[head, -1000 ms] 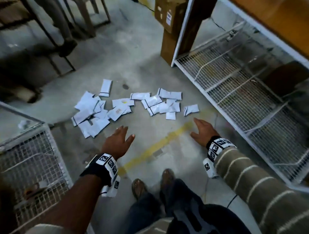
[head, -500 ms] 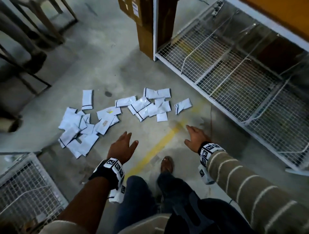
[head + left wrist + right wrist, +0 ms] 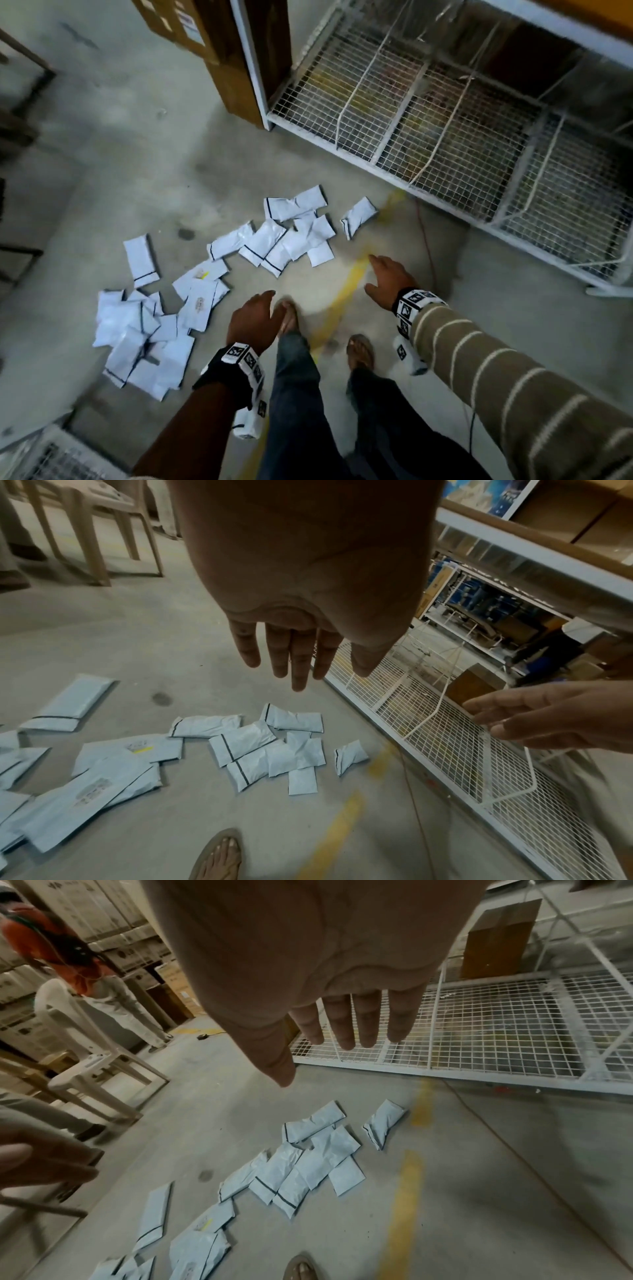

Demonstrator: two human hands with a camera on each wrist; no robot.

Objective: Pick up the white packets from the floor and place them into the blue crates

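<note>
Several white packets (image 3: 284,236) lie scattered on the grey floor, a right-hand cluster (image 3: 270,750) (image 3: 308,1164) and a bigger left heap (image 3: 144,335). One packet (image 3: 358,216) lies apart near the yellow line. My left hand (image 3: 255,317) hangs above the floor with straight fingers (image 3: 298,653), holding nothing. My right hand (image 3: 385,279) is also spread, fingers (image 3: 366,1018) straight, empty, above the floor right of the packets. No blue crate shows in any view.
A white wire-mesh rack (image 3: 428,113) stands low at the right. Brown cartons (image 3: 236,65) stand behind it. Another wire cage corner (image 3: 51,455) is at bottom left. My sandalled feet (image 3: 359,349) stand by a yellow floor line (image 3: 342,301). Chairs and a person (image 3: 68,961) stand to the left.
I have stepped forward: the packets and rack sit closer and lower in view. Both hands stay spread and empty, now nearer the right-hand cluster.
</note>
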